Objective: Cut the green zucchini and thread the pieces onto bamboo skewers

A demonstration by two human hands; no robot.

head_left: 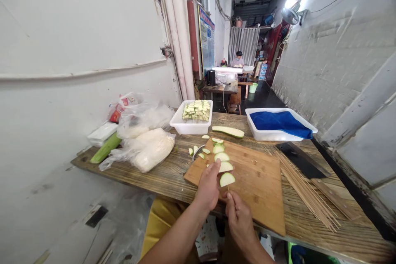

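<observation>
My right hand (239, 216) pinches the lower end of a thin wooden skewer (228, 188) over the near edge of the cutting board (256, 181). A half-round, green-edged zucchini slice (227, 179) sits just above those fingers on the skewer. More slices line up beyond it, away from me; how many of them are threaded I cannot tell. My left hand (208, 185) is closed at the left side of this row, its thumb against a pale slice (225, 167). The fingers underneath are partly hidden.
Loose skewers (309, 189) and a cleaver (301, 161) lie on the right. Behind the board are a cut zucchini piece (228, 132), a white tub (191, 128) of skewered slices and a tray (272, 135) with blue cloth. Plastic bags (151, 148) sit left. A person (238, 60) is far back.
</observation>
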